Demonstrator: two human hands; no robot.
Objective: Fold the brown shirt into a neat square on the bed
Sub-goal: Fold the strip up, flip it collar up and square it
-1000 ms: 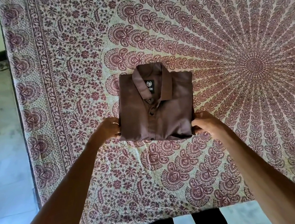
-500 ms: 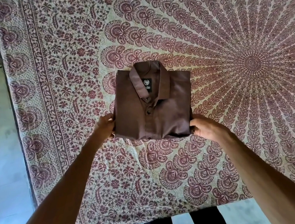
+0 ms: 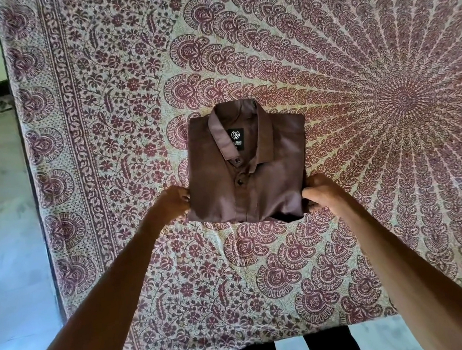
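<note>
Across most of the view: bed [image 3: 260, 277] under a printed bedspread [image 3: 108, 101], maroon on cream, radial pattern centred to the right. Pale floor [image 3: 4, 220] runs along the left side.

Brown shirt [image 3: 267, 191] lies on the bedspread near the middle of the view. It is folded to a near-square packet, front up, with the collar [image 3: 265, 136] at the far edge and the placket down the centre. The near edge is uneven, and a darker under-layer shows at the near right corner.

Left hand [image 3: 175, 202]: grip closed on the packet's left edge low down, fingers curled onto the cloth.
Right hand [image 3: 320, 195]: grip closed on the right edge opposite. Whether the fingers reach underneath cannot be told.

Small items: black label [image 3: 236, 139] inside the collar; 2 dark buttons [image 3: 239, 182] on the placket.

Handling judgement: light, soft cloth with a slight sheen, several layers deep and with no stiffness of its own. Layers will likely slide over each other, and the packet will sag if lifted from 1 side. Best hold is both side edges at once, pinching through all layers. Avoid the collar, the only shaped part. The fold looks nearly done; the near edge probably needs squaring.
</note>
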